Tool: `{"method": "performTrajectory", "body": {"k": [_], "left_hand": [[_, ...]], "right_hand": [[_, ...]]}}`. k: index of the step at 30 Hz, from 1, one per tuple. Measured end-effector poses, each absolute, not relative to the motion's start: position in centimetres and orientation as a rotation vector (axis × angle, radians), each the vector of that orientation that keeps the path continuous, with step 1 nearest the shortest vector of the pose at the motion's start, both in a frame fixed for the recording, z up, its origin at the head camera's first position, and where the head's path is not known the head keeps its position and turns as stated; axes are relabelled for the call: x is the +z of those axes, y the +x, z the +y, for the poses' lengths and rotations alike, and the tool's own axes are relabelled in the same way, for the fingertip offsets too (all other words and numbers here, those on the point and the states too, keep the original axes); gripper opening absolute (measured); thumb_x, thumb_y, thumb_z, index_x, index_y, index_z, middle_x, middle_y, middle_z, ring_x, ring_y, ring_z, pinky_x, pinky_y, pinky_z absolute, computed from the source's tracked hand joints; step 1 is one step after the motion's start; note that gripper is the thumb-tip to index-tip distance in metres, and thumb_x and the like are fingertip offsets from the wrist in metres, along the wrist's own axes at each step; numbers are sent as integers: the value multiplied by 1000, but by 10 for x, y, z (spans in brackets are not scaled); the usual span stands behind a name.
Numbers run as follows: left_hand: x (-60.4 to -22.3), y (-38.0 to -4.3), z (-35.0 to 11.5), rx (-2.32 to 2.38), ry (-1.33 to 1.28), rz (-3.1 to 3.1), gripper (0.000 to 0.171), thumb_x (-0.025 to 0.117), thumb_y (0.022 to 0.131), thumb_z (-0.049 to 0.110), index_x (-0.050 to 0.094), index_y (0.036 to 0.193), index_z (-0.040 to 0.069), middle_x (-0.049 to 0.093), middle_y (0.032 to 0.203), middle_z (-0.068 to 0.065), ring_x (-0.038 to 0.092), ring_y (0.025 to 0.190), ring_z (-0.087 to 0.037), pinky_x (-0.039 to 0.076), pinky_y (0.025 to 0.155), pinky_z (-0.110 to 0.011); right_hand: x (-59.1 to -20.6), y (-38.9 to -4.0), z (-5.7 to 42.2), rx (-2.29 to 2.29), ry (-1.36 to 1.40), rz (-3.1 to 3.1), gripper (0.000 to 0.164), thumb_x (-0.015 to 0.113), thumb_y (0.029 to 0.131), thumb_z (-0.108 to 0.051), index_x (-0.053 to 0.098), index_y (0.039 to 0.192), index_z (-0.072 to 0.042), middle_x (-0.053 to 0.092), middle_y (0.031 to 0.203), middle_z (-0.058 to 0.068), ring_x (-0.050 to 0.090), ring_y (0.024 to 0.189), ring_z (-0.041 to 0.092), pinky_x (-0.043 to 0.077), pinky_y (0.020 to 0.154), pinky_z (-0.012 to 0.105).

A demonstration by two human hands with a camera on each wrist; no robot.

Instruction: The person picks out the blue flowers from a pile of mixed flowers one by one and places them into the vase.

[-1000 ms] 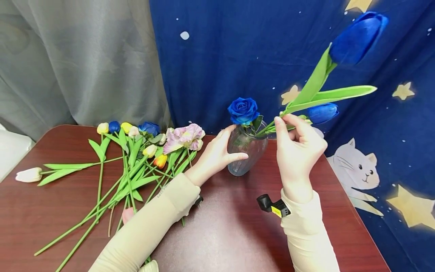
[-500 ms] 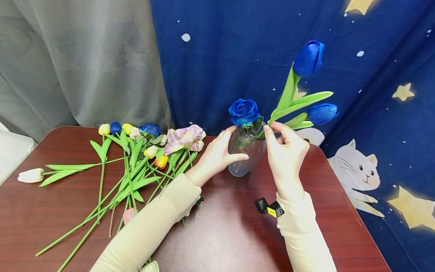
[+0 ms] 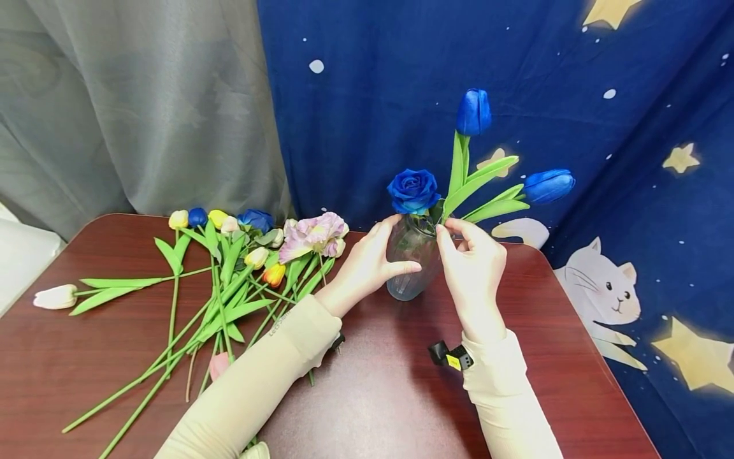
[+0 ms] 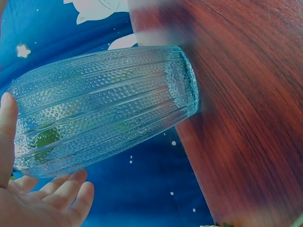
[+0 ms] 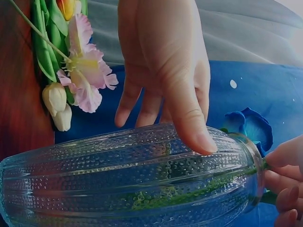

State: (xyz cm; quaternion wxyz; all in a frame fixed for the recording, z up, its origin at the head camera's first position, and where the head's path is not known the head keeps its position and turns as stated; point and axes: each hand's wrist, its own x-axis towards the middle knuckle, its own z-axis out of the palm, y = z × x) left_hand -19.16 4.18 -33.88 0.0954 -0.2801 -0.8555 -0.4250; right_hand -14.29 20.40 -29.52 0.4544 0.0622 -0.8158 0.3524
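Note:
A ribbed clear glass vase stands on the table, and my left hand holds it near its upper part. The thumb lies along the near side of the glass, with the fingers around the far side. At the rim, my right hand pinches the green stem of a blue tulip, whose bloom rises above the vase. Inside the vase stand a blue rose and a second blue tulip, which leans out to the right. Green stem shows through the textured glass in the right wrist view.
Left of the vase lies a loose pile of artificial flowers: a white tulip, an orange tulip, a pale purple flower, a blue rose and several others. A grey curtain and a blue starry curtain hang behind the table.
My right hand has moved down and left to the rim, and the blue tulip has come down with it, its stem deeper in the vase. The left hand has stayed on the vase.

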Motion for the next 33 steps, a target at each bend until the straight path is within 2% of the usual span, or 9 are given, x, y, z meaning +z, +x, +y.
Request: {"method": "performTrajectory", "body": {"k": [12,17,25,29,33], "left_hand": [[-339,-190,42,-1268,-818,-2536,89,81,75,41,36,143,6,49,135,-14,49,123,-26,41,99,-40],[-339,-192,42,-1276,-833,-2527,89,80,75,41,36,144,6,48,137,-13,48,125,-25,40,100,-39],[-340,-193,42,-1273,-838,-2523,89,81,75,41,36,144,7,47,138,-13,47,125,-24,40,100,-38],[-339,-192,42,-1276,-840,-2530,89,81,75,40,36,144,6,46,139,-13,46,126,-25,40,100,-39],[-339,-191,42,-1280,-838,-2532,90,80,75,41,35,144,6,46,139,-13,46,126,-25,40,101,-39]], "right_hand": [[-299,-135,202,961,175,-2001,14,71,82,-6,76,95,-7,64,70,4,44,52,11,34,49,18],[-307,-133,208,975,176,-1934,15,72,79,-3,75,94,-6,64,74,8,46,53,11,35,52,16],[-322,-137,222,1070,90,-1920,20,73,79,-8,71,98,-4,55,64,8,47,55,5,39,53,16],[-330,-142,228,1134,89,-1927,25,73,79,-12,68,103,-4,60,75,13,52,61,6,42,56,17],[-336,-146,233,1183,157,-1962,32,73,81,-14,65,110,-3,62,98,13,59,75,15,46,66,21]]}}
